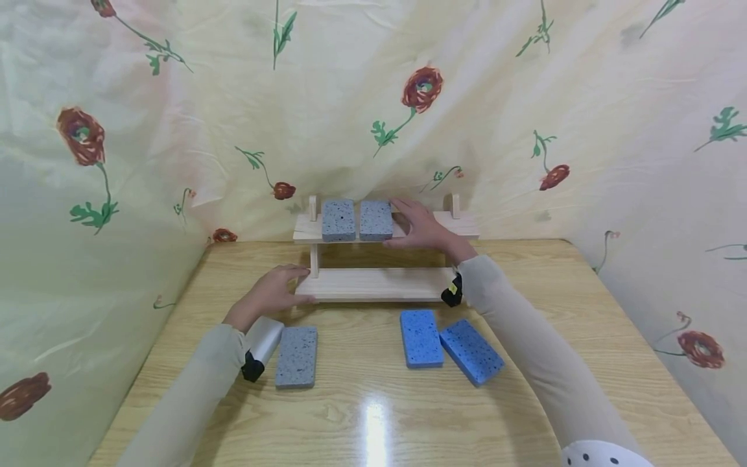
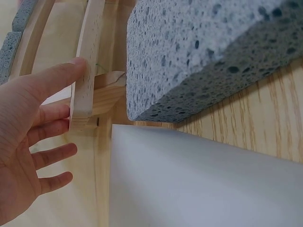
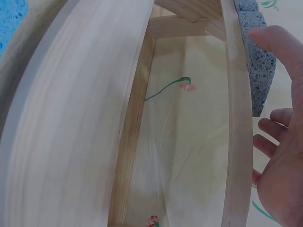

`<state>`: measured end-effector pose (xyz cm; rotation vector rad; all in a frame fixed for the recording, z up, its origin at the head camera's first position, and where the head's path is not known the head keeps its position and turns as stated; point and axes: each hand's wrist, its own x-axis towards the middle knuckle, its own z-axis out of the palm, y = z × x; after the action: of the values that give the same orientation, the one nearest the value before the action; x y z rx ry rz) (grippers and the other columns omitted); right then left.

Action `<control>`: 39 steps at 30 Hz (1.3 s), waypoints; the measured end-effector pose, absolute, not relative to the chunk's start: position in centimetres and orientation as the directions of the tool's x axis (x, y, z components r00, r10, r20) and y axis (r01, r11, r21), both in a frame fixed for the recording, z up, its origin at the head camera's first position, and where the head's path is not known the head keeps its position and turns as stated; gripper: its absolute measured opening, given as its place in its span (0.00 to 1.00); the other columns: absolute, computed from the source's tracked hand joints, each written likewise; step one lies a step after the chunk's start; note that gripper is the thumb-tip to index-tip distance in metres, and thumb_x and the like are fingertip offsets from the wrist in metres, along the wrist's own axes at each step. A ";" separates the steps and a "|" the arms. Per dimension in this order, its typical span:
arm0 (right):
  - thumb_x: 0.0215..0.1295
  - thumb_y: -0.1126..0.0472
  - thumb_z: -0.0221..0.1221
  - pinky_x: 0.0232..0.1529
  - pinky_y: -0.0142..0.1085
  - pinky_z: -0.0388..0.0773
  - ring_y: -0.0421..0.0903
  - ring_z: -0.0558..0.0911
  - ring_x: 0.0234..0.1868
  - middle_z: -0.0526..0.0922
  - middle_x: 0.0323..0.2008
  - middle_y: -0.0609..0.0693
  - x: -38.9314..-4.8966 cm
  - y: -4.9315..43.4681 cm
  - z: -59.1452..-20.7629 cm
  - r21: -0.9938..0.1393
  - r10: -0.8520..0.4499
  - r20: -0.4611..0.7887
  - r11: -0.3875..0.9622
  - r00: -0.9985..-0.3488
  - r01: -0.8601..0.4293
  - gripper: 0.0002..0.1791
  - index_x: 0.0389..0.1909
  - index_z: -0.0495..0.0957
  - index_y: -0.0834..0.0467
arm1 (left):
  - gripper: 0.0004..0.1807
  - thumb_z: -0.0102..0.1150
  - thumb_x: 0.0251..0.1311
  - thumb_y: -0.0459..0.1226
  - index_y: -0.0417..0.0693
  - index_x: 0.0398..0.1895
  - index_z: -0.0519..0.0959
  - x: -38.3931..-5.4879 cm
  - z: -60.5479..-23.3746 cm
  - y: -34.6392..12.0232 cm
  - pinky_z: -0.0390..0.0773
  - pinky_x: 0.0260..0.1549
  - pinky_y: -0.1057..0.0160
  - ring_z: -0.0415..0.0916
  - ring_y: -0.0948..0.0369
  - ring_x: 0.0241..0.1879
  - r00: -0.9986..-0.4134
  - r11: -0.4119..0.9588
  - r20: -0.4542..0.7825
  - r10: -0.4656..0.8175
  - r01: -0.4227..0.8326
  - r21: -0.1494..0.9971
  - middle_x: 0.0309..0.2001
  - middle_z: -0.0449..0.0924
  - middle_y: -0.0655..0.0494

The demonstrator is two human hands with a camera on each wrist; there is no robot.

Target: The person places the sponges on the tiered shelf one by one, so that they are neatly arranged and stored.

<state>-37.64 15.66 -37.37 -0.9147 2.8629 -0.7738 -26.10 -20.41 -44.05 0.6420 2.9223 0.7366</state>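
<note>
A two-tier wooden shelf (image 1: 373,284) stands at the back of the table. My left hand (image 1: 274,290) grips the left end of its lower board, thumb at the front edge in the head view. On the upper board lie two grey sponges, a left one (image 1: 338,220) and a right one (image 1: 376,220). Beside the right one is my right hand (image 1: 421,227), fingers extended; in the right wrist view its thumb (image 3: 265,39) overlaps that sponge's edge. A third grey sponge (image 1: 296,358) lies on the table near my left wrist.
Two blue sponges lie in front of the shelf, one nearly straight (image 1: 421,338) and one angled (image 1: 471,352). A smooth white object (image 1: 264,337) sits beside the left sleeve, partly covered. Flower-patterned cloth (image 1: 350,97) hangs behind the table (image 1: 362,402).
</note>
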 end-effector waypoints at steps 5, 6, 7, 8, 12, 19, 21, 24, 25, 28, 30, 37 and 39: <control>0.53 0.43 0.74 0.80 0.63 0.39 0.62 0.48 0.81 0.50 0.82 0.57 -36.7 15.7 -37.2 -0.485 -0.536 0.128 0.700 -0.834 -0.524 0.62 0.82 0.47 0.53 | 0.40 0.71 0.60 0.53 0.38 0.69 0.73 -26.1 -44.1 -20.4 0.67 0.71 0.39 0.67 0.39 0.71 -0.915 0.807 0.020 0.404 0.366 0.463 0.70 0.71 0.36; 0.54 0.43 0.74 0.80 0.63 0.39 0.62 0.48 0.81 0.50 0.82 0.57 -36.5 15.7 -37.2 -0.483 -0.536 0.132 0.700 -0.834 -0.527 0.62 0.82 0.47 0.53 | 0.41 0.71 0.59 0.53 0.38 0.69 0.73 -26.1 -44.1 -20.4 0.67 0.71 0.39 0.67 0.39 0.71 -0.916 0.809 0.014 0.401 0.361 0.464 0.70 0.71 0.36; 0.54 0.43 0.74 0.80 0.63 0.40 0.62 0.48 0.81 0.50 0.82 0.57 -36.3 15.7 -37.1 -0.481 -0.538 0.136 0.698 -0.832 -0.530 0.62 0.82 0.47 0.53 | 0.41 0.71 0.59 0.53 0.39 0.69 0.73 -26.1 -44.1 -20.4 0.67 0.71 0.39 0.67 0.39 0.71 -0.918 0.811 0.009 0.396 0.354 0.466 0.71 0.71 0.37; 0.54 0.43 0.73 0.80 0.63 0.41 0.62 0.48 0.81 0.50 0.82 0.57 -36.1 15.7 -37.1 -0.482 -0.540 0.140 0.695 -0.830 -0.533 0.62 0.83 0.47 0.53 | 0.41 0.71 0.59 0.54 0.39 0.70 0.73 -26.2 -44.0 -20.4 0.67 0.71 0.39 0.67 0.40 0.72 -0.920 0.813 0.004 0.392 0.349 0.466 0.71 0.70 0.37; 0.54 0.42 0.73 0.79 0.63 0.46 0.60 0.48 0.81 0.50 0.82 0.56 -35.1 15.7 -36.8 -0.504 -0.542 0.148 0.678 -0.827 -0.535 0.63 0.83 0.46 0.51 | 0.41 0.71 0.59 0.55 0.41 0.70 0.73 -26.2 -43.9 -20.4 0.66 0.72 0.39 0.65 0.40 0.72 -0.926 0.820 -0.012 0.378 0.329 0.468 0.72 0.70 0.39; 0.56 0.40 0.72 0.77 0.65 0.47 0.58 0.49 0.81 0.49 0.82 0.54 -33.6 15.5 -37.2 -0.474 -0.576 0.203 0.650 -0.792 -0.594 0.62 0.83 0.45 0.52 | 0.41 0.70 0.60 0.55 0.41 0.71 0.72 -26.4 -44.0 -20.5 0.65 0.72 0.39 0.65 0.41 0.73 -0.926 0.827 -0.022 0.378 0.327 0.457 0.72 0.69 0.39; 0.56 0.42 0.73 0.77 0.66 0.47 0.59 0.50 0.81 0.50 0.82 0.54 -33.0 15.2 -37.3 -0.469 -0.589 0.234 0.628 -0.773 -0.621 0.62 0.83 0.46 0.53 | 0.41 0.70 0.59 0.55 0.41 0.71 0.72 -26.3 -44.0 -20.5 0.65 0.72 0.40 0.65 0.41 0.73 -0.925 0.826 -0.017 0.379 0.331 0.456 0.72 0.70 0.39; 0.54 0.44 0.74 0.75 0.67 0.49 0.60 0.53 0.79 0.51 0.82 0.55 -32.1 14.7 -37.5 -0.461 -0.608 0.277 0.595 -0.744 -0.658 0.62 0.82 0.48 0.56 | 0.41 0.70 0.59 0.55 0.41 0.70 0.72 -26.3 -44.1 -20.5 0.66 0.72 0.40 0.65 0.40 0.73 -0.923 0.823 -0.010 0.385 0.338 0.456 0.72 0.70 0.39; 0.53 0.45 0.74 0.75 0.67 0.50 0.61 0.53 0.79 0.52 0.81 0.56 -31.8 14.5 -37.6 -0.457 -0.615 0.291 0.583 -0.733 -0.671 0.61 0.82 0.49 0.57 | 0.41 0.70 0.59 0.55 0.41 0.70 0.72 -26.3 -44.1 -20.5 0.66 0.72 0.40 0.65 0.40 0.73 -0.923 0.823 -0.010 0.384 0.338 0.456 0.72 0.70 0.39; 0.52 0.46 0.75 0.74 0.67 0.52 0.61 0.56 0.77 0.55 0.80 0.58 -30.7 13.9 -37.8 -0.445 -0.633 0.331 0.549 -0.700 -0.707 0.61 0.81 0.51 0.60 | 0.41 0.70 0.60 0.55 0.41 0.70 0.73 -26.3 -44.1 -20.5 0.66 0.72 0.40 0.65 0.40 0.73 -0.923 0.823 -0.008 0.385 0.340 0.456 0.72 0.70 0.38; 0.51 0.45 0.74 0.74 0.67 0.53 0.62 0.56 0.77 0.56 0.80 0.59 -30.0 13.5 -38.0 -0.426 -0.647 0.346 0.536 -0.679 -0.729 0.61 0.80 0.52 0.61 | 0.41 0.70 0.59 0.55 0.41 0.70 0.73 -26.3 -44.1 -20.5 0.66 0.72 0.39 0.65 0.40 0.73 -0.923 0.822 -0.008 0.386 0.340 0.456 0.72 0.70 0.38; 0.53 0.42 0.74 0.75 0.67 0.50 0.58 0.54 0.79 0.54 0.80 0.55 -28.0 12.5 -39.2 -0.418 -0.685 0.333 0.509 -0.648 -0.752 0.61 0.81 0.50 0.57 | 0.41 0.71 0.59 0.55 0.41 0.70 0.73 -26.2 -43.9 -20.4 0.65 0.72 0.40 0.65 0.40 0.73 -0.923 0.822 -0.008 0.386 0.340 0.457 0.72 0.70 0.39; 0.53 0.41 0.74 0.74 0.67 0.50 0.58 0.54 0.79 0.54 0.80 0.55 -27.5 12.2 -39.5 -0.406 -0.693 0.336 0.505 -0.638 -0.762 0.61 0.81 0.50 0.57 | 0.41 0.71 0.59 0.55 0.41 0.70 0.73 -26.2 -44.0 -20.4 0.65 0.73 0.40 0.65 0.40 0.73 -0.923 0.823 -0.009 0.386 0.339 0.456 0.72 0.69 0.39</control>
<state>-27.51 12.17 -39.50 -1.3787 2.8355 -0.8715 -26.20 -20.36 -43.98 0.5789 2.9025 0.6976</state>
